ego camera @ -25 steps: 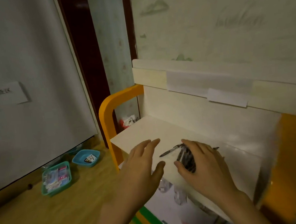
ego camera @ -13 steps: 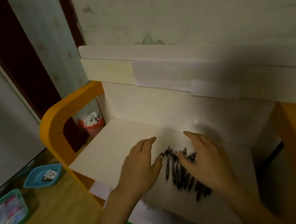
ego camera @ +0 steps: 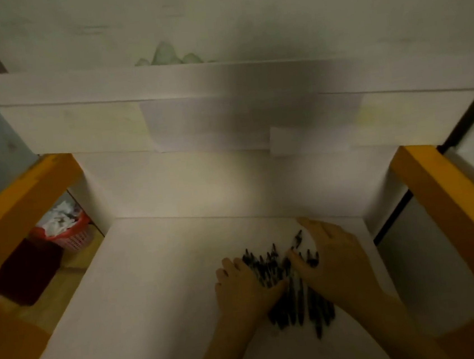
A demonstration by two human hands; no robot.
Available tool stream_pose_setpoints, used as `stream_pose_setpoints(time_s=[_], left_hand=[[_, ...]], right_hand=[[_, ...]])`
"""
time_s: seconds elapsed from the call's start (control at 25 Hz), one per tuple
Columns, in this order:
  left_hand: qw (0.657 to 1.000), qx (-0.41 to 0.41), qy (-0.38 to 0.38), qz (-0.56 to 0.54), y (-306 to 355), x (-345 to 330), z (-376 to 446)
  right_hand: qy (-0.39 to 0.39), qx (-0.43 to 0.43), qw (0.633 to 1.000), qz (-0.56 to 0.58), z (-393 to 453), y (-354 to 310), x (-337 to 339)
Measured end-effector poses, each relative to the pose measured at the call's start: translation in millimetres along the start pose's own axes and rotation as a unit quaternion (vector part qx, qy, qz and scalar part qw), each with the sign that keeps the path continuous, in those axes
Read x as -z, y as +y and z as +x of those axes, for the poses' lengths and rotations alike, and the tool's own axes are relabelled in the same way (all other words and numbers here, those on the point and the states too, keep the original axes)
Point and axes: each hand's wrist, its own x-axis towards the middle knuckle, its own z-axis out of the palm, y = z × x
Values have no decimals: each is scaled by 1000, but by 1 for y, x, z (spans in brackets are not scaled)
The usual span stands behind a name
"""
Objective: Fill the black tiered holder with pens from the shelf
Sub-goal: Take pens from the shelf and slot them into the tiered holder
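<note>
Both forearms reach in from the lower edge toward the right half of the white shelf (ego camera: 154,290). The left hand (ego camera: 243,289) lies palm down with its fingers lightly bent, pressing against the left side of a pile of black pens (ego camera: 293,293), its thumb tucked in against them. The right hand (ego camera: 331,263) cups the pile from the right, fingers arched over the tips of the pens and thumb pointing toward the left hand; whether either hand truly grips any pen cannot be told through the blur. The pens lie roughly side by side on the shelf between the two hands, tips toward the shelf's back panel (ego camera: 230,180), ends fanning out toward the front edge below the wrists. Orange side rails (ego camera: 14,214) frame the shelf left and right. Left of the shelf, beyond the orange rail, a red wastebasket (ego camera: 68,229) full of crumpled white paper stands on the wooden floor (ego camera: 73,272).
</note>
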Motion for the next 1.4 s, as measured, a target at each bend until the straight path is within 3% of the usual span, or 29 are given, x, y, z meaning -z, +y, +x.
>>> stream_pose_setpoints(time_s=[0.28,0.72,0.96,1.2,1.4], left_hand=[[998,-29,-34,-42,17,-7,4],[994,-37,-9,-102,35,-13,3],[996,-85,0,-34,24,-5,15],[999,-32,-3,-44,17,9,15],[992,-105,60,-30,12,43,11]], right_hand=[[2,-29,999,-14,-7,6,0],[-12,-12,999,-32,-8,7,-3],[-9,-10,999,-36,-9,6,-2],[1,-11,999,-31,-8,5,5],[17,-2,1000,-22,-4,-1,16]])
